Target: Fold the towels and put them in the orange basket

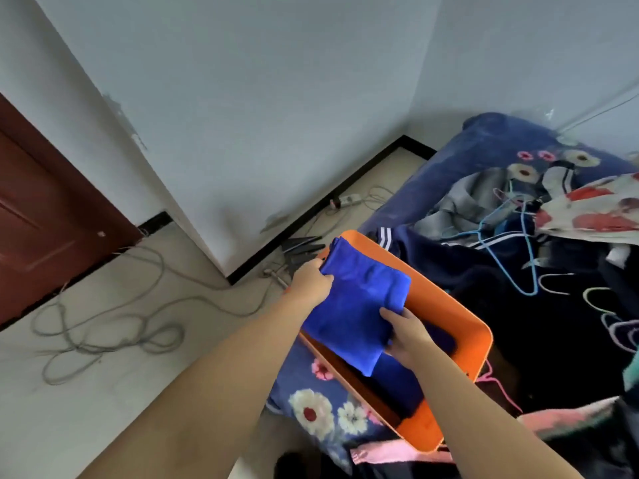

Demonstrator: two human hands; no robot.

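Note:
A folded blue towel (359, 302) hangs over the open top of the orange basket (463, 326), which stands on the bed's left edge. My left hand (313, 281) grips the towel's far left corner. My right hand (409, 335) pinches its near right edge, just above the basket's inside. Another blue towel (397, 382) lies inside the basket, partly hidden under the held one and in shadow.
The bed (484, 157) has a blue floral cover (321, 409) strewn with dark clothes (518, 305), wire hangers (511, 243) and pink cloth (387, 451). Grey cables (114, 326) loop over the tiled floor at left. A power strip (349, 200) lies by the wall; a brown door (41, 209) stands far left.

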